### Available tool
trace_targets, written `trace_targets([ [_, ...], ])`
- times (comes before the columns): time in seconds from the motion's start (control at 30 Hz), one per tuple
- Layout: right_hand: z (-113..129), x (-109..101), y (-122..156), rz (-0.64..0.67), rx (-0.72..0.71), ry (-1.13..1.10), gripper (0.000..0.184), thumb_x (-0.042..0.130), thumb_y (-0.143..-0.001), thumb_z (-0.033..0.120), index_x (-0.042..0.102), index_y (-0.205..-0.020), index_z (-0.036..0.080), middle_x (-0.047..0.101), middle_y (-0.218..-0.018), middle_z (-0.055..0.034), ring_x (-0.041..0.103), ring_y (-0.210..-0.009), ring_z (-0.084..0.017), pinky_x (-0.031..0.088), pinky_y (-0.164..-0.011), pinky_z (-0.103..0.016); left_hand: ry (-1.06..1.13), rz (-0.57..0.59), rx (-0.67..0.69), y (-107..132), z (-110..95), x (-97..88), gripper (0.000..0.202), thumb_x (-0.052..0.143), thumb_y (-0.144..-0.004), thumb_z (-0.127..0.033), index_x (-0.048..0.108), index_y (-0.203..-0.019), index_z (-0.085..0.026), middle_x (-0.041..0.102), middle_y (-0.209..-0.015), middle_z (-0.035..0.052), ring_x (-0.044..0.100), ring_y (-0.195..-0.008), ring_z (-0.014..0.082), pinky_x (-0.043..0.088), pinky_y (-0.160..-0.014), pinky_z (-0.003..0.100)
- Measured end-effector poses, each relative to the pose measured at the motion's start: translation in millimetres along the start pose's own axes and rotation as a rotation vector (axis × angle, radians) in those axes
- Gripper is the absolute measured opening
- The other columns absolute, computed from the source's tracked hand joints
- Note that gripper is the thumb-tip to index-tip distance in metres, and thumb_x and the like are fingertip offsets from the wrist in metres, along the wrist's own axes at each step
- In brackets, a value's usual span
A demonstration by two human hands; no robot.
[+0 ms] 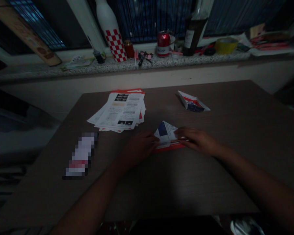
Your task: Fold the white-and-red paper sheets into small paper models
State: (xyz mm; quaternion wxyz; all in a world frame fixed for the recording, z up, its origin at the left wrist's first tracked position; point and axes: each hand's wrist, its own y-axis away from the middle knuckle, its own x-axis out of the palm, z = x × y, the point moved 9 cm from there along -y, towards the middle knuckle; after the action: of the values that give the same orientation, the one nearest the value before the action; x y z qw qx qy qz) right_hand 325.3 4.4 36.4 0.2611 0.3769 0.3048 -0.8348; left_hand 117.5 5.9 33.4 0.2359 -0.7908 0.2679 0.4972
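Note:
A partly folded sheet of printed paper [165, 133] lies on the dark table in front of me, its top a triangle and its lower edge a red-orange strip. My left hand [143, 143] grips its left corner, fingers closed at the edge. On the right side, my right hand [197, 139] has its fingers bent and pressed together over the paper's edge. Farther back stands a folded paper boat [193, 102], white with red and dark blue print, apart from both hands.
A stack of printed sheets [120, 111] lies at the back left of the table [210, 189]. Nearer on the left is a blurred-out phone [81, 155]. Along the windowsill [83, 70] stand a checkered bottle [115, 42], a red can [163, 44], a dark bottle [189, 39] and yellow tape [225, 45].

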Motion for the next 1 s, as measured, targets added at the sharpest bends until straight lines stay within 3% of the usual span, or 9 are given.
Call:
trace_targets([
  [0.23,-5.1,0.0,-7.6,-0.082,0.082,0.029,0.018,0.057,-0.108,0.033,0.068,-0.120,0.024,0.076,-0.120,-0.0110,0.073,-0.114,-0.027,0.061,-0.098,-0.045,-0.014,-0.031,-0.155,-3.4,7.5,-0.6,0.023,0.058,-0.109,-0.033,0.073,-0.125,-0.026,0.073,-0.116,0.0044,0.072,-0.103,0.0229,0.058,-0.089,0.037],
  [0.47,-9.1,-2.3,-12.7,-0.162,0.101,0.072,0.018,0.058,-0.107,0.033,0.070,-0.117,0.024,0.074,-0.115,-0.0119,0.073,-0.107,-0.028,0.061,-0.093,-0.046,-0.027,-0.059,-0.178,-6.0,9.2,2.8,0.028,0.055,-0.109,-0.030,0.069,-0.133,-0.025,0.071,-0.121,0.0061,0.072,-0.104,0.0231,0.060,-0.089,0.037],
  [0.67,-13.8,2.6,-14.5,-0.141,0.100,0.132,0.020,0.061,-0.106,0.032,0.074,-0.119,0.023,0.075,-0.120,-0.0127,0.072,-0.112,-0.030,0.059,-0.097,-0.047,-0.069,-0.076,-0.133,-7.7,7.0,6.4,0.036,0.054,-0.109,-0.028,0.063,-0.144,-0.026,0.064,-0.133,0.0088,0.069,-0.110,0.0239,0.059,-0.093,0.039],
  [0.8,-11.9,4.9,-15.5,-0.128,0.065,0.176,0.020,0.059,-0.107,0.030,0.076,-0.117,0.023,0.074,-0.117,-0.0122,0.071,-0.110,-0.029,0.059,-0.096,-0.047,-0.156,-0.105,-0.065,-9.1,-2.1,4.9,0.046,0.059,-0.105,-0.017,0.061,-0.149,-0.029,0.061,-0.139,0.0114,0.063,-0.123,0.0294,0.055,-0.105,0.048],
  [0.9,-9.7,6.9,-15.6,-0.113,0.039,0.198,0.020,0.059,-0.107,0.028,0.077,-0.114,0.023,0.074,-0.116,-0.0115,0.070,-0.109,-0.029,0.059,-0.094,-0.046,-0.211,-0.056,0.030,-10.3,-11.4,12.3,0.056,0.056,-0.101,-0.007,0.061,-0.150,-0.035,0.056,-0.154,0.0084,0.055,-0.139,0.0319,0.049,-0.113,0.053],
  [1.0,-10.1,7.7,-15.0,-0.116,0.036,0.224,0.020,0.060,-0.107,0.028,0.078,-0.113,0.024,0.074,-0.117,-0.0115,0.070,-0.107,-0.029,0.058,-0.092,-0.046,-0.188,0.021,0.118,-10.4,-17.7,23.0,0.059,0.051,-0.102,-0.004,0.057,-0.153,-0.035,0.051,-0.164,0.0057,0.047,-0.151,0.0283,0.044,-0.120,0.052],
])
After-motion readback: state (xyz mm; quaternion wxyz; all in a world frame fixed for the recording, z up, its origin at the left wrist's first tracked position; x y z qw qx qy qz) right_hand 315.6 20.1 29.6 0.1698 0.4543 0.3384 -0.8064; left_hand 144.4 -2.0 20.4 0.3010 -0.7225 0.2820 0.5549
